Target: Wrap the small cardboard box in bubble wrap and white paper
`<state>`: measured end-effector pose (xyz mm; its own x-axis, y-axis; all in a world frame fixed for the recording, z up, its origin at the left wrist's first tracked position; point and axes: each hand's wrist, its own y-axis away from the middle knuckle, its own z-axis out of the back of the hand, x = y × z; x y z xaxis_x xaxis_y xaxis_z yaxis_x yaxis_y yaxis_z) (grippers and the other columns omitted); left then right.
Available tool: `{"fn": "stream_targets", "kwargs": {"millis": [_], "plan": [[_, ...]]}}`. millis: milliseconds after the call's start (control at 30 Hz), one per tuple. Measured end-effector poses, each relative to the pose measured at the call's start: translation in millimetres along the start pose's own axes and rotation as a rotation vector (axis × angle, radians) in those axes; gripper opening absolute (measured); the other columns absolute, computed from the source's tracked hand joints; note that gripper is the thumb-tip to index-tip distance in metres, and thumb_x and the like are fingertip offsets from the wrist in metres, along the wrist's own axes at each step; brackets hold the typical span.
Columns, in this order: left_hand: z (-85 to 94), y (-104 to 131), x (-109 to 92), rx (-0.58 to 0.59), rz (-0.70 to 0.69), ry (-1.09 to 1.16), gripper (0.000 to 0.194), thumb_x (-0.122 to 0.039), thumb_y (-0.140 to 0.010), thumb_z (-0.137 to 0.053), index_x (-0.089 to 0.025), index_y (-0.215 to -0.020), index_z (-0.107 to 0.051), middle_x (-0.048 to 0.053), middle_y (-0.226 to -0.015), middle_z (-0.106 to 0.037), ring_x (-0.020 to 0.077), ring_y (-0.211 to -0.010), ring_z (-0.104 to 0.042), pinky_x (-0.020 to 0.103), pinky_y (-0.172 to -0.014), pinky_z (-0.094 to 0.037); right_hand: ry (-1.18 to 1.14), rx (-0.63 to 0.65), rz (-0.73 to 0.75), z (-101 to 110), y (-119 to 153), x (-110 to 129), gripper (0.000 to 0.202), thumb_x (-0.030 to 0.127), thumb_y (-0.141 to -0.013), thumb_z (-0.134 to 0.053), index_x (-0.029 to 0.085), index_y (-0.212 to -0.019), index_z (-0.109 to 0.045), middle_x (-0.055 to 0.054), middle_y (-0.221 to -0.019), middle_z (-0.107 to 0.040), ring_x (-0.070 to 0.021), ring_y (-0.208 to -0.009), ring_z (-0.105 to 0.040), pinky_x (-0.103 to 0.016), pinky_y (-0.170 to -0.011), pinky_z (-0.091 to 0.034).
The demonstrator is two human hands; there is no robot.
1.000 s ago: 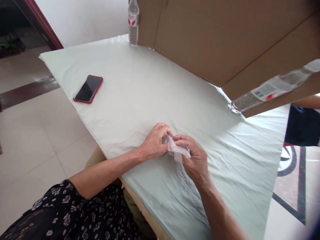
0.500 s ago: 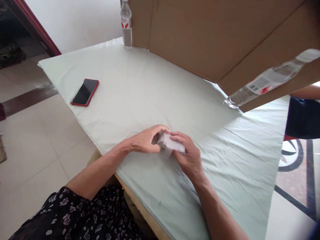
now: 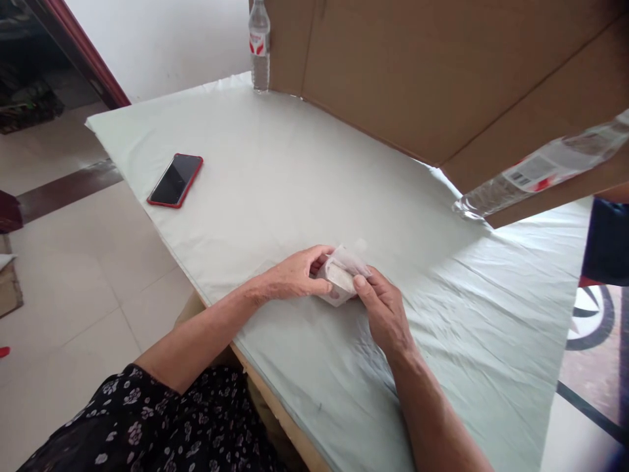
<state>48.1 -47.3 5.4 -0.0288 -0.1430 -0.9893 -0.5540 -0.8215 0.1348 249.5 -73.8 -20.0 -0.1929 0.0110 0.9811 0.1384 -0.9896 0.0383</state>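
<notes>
A small pale block sits between my two hands, partly covered by a thin, see-through white wrapping. The wrapping stands up loosely along the far side of the block. My left hand curls round its left end, thumb in front and fingers behind. At the other end, my right hand pinches the block and wrapping, with the thumb on top and the fingers mostly hidden. What the block is made of I cannot make out.
A pale green cloth covers the table. A phone in a red case lies near the left edge. Behind stands a large cardboard panel, with a clear bottle at its left and another bottle leaning at right. Part of a person shows at far right.
The block has turned in my hands, and the wrapping now stands open at its far side. My right thumb has moved up onto the block. The view has shifted slightly left.
</notes>
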Motion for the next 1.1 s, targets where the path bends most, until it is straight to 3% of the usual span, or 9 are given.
{"fn": "stream_targets", "kwargs": {"millis": [200, 367, 500, 667, 800, 867, 1033, 1100], "plan": [[-0.8, -1.6, 0.8, -0.002, -0.036, -0.11, 0.054, -0.018, -0.075, -0.069, -0.017, -0.127, -0.057, 0.007, -0.114, -0.065, 0.0188, -0.099, -0.06, 0.028, -0.084, -0.048, -0.017, -0.084, 0.074, 3.1, 3.7, -10.0, 0.05, 0.052, -0.089, -0.063, 0.025, -0.131, -0.059, -0.008, -0.121, -0.068, -0.0258, -0.108, -0.064, -0.041, -0.093, -0.051], [-1.0, -3.0, 7.4, 0.018, -0.021, -0.001, 0.081, -0.016, -0.074, -0.069, -0.015, -0.148, -0.037, 0.013, -0.132, -0.059, 0.0237, -0.118, -0.057, 0.031, -0.095, -0.046, 0.265, -0.307, 0.233, 6.7, 3.6, -9.7, 0.038, 0.047, -0.091, -0.061, 0.026, -0.122, -0.062, -0.009, -0.131, -0.063, -0.027, -0.119, -0.059, -0.045, -0.097, -0.047], [-0.3, -2.0, 7.1, 0.026, 0.033, 0.02, 0.096, -0.021, -0.073, -0.073, -0.012, -0.155, -0.024, 0.017, -0.141, -0.054, 0.0271, -0.126, -0.053, 0.036, -0.102, -0.044, 0.362, -0.211, 0.293, 5.8, 2.0, -7.8, 0.028, 0.047, -0.093, -0.057, 0.026, -0.109, -0.067, -0.009, -0.14, -0.057, -0.0284, -0.132, -0.052, -0.049, -0.107, -0.042], [0.1, -2.2, 7.5, 0.037, 0.018, -0.011, 0.094, -0.018, -0.072, -0.07, -0.012, -0.155, -0.026, 0.015, -0.136, -0.057, 0.028, -0.125, -0.053, 0.038, -0.103, -0.043, 0.374, -0.058, 0.252, 1.6, -3.3, -11.6, 0.034, 0.051, -0.096, -0.05, 0.028, -0.111, -0.07, -0.008, -0.148, -0.051, -0.03, -0.142, -0.042, -0.051, -0.113, -0.036], [-0.4, -2.6, 9.8, 0.048, 0.003, -0.029, 0.094, -0.015, -0.071, -0.069, -0.015, -0.155, -0.026, 0.012, -0.13, -0.06, 0.0266, -0.12, -0.056, 0.037, -0.099, -0.045, 0.385, 0.004, 0.289, -2.3, -8.0, -12.3, 0.037, 0.051, -0.099, -0.044, 0.027, -0.102, -0.072, -0.007, -0.134, -0.061, -0.0284, -0.131, -0.053, -0.049, -0.109, -0.041], [-0.3, -2.6, 10.3, 0.047, 0.017, -0.037, 0.094, -0.016, -0.071, -0.069, -0.016, -0.155, -0.026, 0.011, -0.128, -0.06, 0.0253, -0.116, -0.057, 0.036, -0.097, -0.045, 0.432, -0.011, 0.305, -4.7, -7.6, -11.8, 0.038, 0.051, -0.099, -0.042, 0.026, -0.099, -0.071, -0.008, -0.129, -0.064, -0.0293, -0.128, -0.055, -0.051, -0.107, -0.042], [0.4, -2.1, 10.3, 0.052, 0.029, -0.012, 0.095, -0.02, -0.075, -0.07, -0.018, -0.157, -0.022, 0.01, -0.125, -0.061, 0.023, -0.111, -0.058, 0.035, -0.095, -0.045, 0.444, -0.233, 0.304, -7.1, 1.1, -12.2, 0.036, 0.051, -0.098, -0.045, 0.025, -0.118, -0.061, -0.012, -0.145, -0.053, -0.0303, -0.134, -0.05, -0.054, -0.108, -0.04], [0.7, -2.1, 10.7, 0.051, 0.03, -0.012, 0.096, -0.021, -0.075, -0.071, -0.018, -0.157, -0.021, 0.01, -0.122, -0.061, 0.0222, -0.108, -0.058, 0.035, -0.094, -0.045, 0.444, -0.223, 0.336, -5.7, 3.0, -12.8, 0.035, 0.05, -0.099, -0.044, 0.025, -0.114, -0.062, -0.011, -0.145, -0.053, -0.0293, -0.135, -0.049, -0.053, -0.109, -0.039]]}}
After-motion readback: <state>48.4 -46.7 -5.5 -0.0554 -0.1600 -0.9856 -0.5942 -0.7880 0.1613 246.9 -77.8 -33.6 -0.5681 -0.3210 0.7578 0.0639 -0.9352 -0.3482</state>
